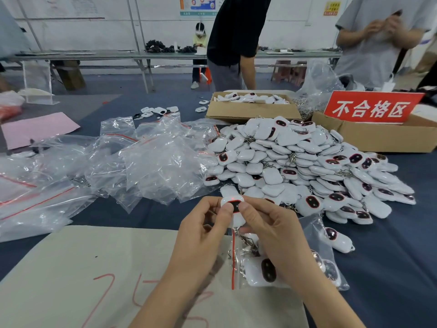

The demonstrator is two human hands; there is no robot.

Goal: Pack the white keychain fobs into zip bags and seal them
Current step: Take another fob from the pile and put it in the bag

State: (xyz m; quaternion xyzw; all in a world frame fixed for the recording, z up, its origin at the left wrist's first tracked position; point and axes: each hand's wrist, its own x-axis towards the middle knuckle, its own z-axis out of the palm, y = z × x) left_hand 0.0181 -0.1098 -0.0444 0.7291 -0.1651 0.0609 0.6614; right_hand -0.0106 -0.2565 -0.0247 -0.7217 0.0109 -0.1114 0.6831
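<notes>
From the head camera, both hands meet over the near edge of the table on one white fob (233,209). The left hand (201,233) has its fingers curled behind the fob and its thumb pressed flat on the dark face. The right hand (269,233) pinches the other side, thumb on the front, fingers tucked narrow underneath.

The fob is held face up. Its long axis runs away from the person, and the end with a small red light points toward the pile of fobs (307,162). Its key chain (244,239) hangs from the near end.

Just below the hands lies a zip bag (314,233) with fobs inside, its red strip running toward the person. It partly overlaps a beige sheet (82,268). A heap of clear bags (146,162) sits to the left, well apart from the hands.
</notes>
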